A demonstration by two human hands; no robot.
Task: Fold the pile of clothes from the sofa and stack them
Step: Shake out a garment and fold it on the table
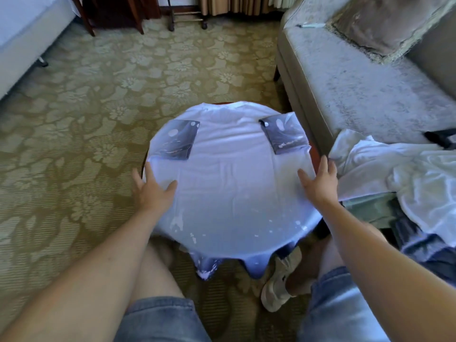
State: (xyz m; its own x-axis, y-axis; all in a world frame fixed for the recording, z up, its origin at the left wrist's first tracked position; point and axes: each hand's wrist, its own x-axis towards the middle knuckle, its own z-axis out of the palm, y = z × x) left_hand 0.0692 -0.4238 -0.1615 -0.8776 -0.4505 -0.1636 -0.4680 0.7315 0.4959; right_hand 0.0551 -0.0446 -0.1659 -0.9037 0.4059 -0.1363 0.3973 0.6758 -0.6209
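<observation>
Your shirt [229, 183] lies spread flat over the small round table [315, 150] in front of your knees, and it covers nearly the whole top. It is white. Both sleeves are turned inward onto the body, and each shows a dark printed patch: the left sleeve [179, 140] and the right sleeve [286, 135]. The end nearest you hangs over the table's edge in loose points, with dark print showing on the underside.

Your left hand [153, 188] rests palm down on the shirt's left edge, fingers straight and spread, thumb pointing inward on the cloth. Your right hand [320, 181] lies the same way on the right edge, just below the right sleeve. Neither hand grips anything; both are flat and wide on the fabric.

The pile [394, 169] of white clothes sits crumpled to your right, near the table, at the near end of the sofa [345, 82]. A dark garment [424, 248] lies below the pile; how the two overlap is unclear. Farther back on the sofa seat lie a pen [312, 25] and a fringed cushion [385, 23].

You sit in denim shorts [162, 319], with one pale shoe [278, 285] on the floral carpet [98, 95] under the table's near edge. A bed [24, 33] stands at the far left.
</observation>
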